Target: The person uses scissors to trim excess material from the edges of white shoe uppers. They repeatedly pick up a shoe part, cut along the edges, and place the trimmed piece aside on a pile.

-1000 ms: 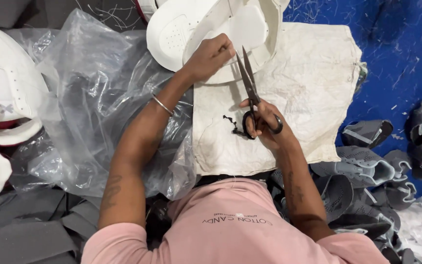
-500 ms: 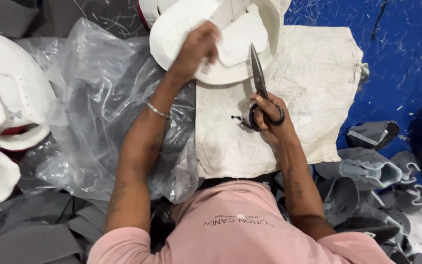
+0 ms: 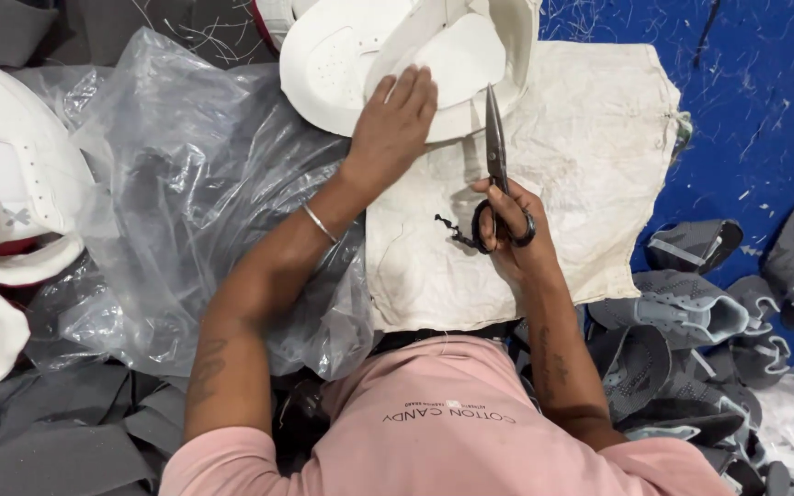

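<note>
At far left, white shoe uppers (image 3: 2, 202) lie beside crumpled clear plastic sheeting (image 3: 195, 211). Centre top: white shoe upper (image 3: 360, 55), left hand (image 3: 395, 124) flat on its edge, fingers extended, gripping nothing. Right hand (image 3: 512, 230) closed through the handles of black scissors (image 3: 493, 156), blades upright and together, over a cream cloth (image 3: 599, 165). Far right: grey uppers (image 3: 691, 303) crowd the cloth's edge.

A shoe-making workshop, floor-level: stacked white perforated shoe uppers (image 3: 11, 211), heaps of grey knitted shoe uppers (image 3: 691, 312), crumpled clear plastic sheeting (image 3: 195, 184), a stained cream cloth work mat (image 3: 590, 156), long black metal shears (image 3: 496, 174), thread scraps strewn over blue flooring (image 3: 755, 110).
</note>
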